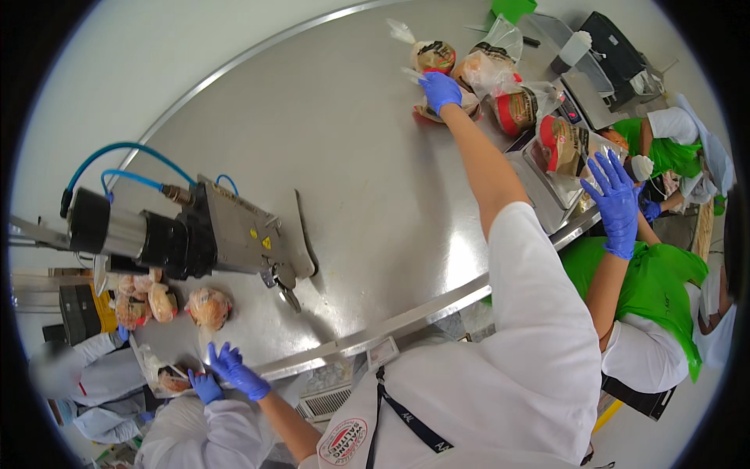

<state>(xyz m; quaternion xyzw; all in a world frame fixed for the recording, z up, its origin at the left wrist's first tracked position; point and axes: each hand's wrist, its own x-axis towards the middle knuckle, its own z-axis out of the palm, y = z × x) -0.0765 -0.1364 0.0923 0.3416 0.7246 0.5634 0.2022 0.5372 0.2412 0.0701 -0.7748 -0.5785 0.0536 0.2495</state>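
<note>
My right hand [441,91], in a blue glove, reaches across the steel table at the upper right and closes on the neck of a bagged chicken [469,105]. Its palm hides part of the bag. Right beside it sit another bagged chicken [433,56] and a third clear bag [486,72] of the same kind. At the lower left, my left hand [237,372], also blue-gloved, has its fingers apart near the table edge. Just beyond its fingertips lies a bagged chicken [208,308] with its bag neck toward me.
A steel machine [242,227] with blue air hoses stands on the table between my hands. More bagged chickens [141,295] are piled behind it. A co-worker's gloved hand [617,205] rises at right beside a scale [539,168]; another co-worker's hand [205,387] is near my left.
</note>
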